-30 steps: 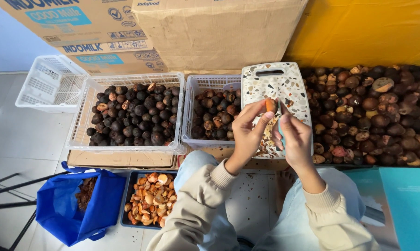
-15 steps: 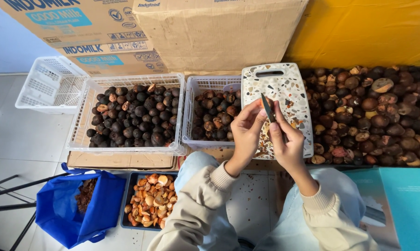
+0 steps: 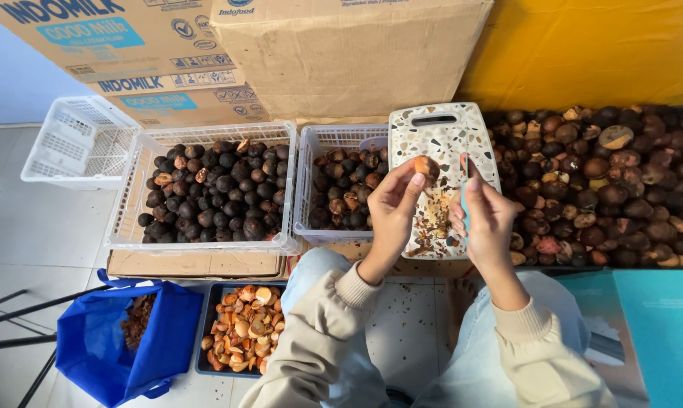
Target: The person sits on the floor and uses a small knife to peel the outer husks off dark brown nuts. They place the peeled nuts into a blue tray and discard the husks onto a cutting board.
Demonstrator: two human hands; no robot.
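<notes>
My left hand [image 3: 393, 205] holds a small brown nut [image 3: 426, 167] up at its fingertips, over a speckled cutting board [image 3: 437, 136]. My right hand [image 3: 487, 215] grips a small knife [image 3: 468, 174] with a pale blue handle, blade pointing up, just right of the nut and apart from it. Brown peelings and scraps [image 3: 432, 221] lie on the board beneath both hands.
A big heap of dark nuts [image 3: 606, 189] lies to the right. Two white baskets [image 3: 205, 193] [image 3: 341, 189] hold dark nuts; an empty white basket [image 3: 73, 143] sits far left. Near my knees are a blue tray of peeled pieces [image 3: 243, 329] and a blue bag [image 3: 122, 340]. Cardboard boxes [image 3: 341, 53] stand behind.
The knife was against the nut half a second ago; now my hands have drawn apart, the left lifting the nut, the right holding the knife upright beside it.
</notes>
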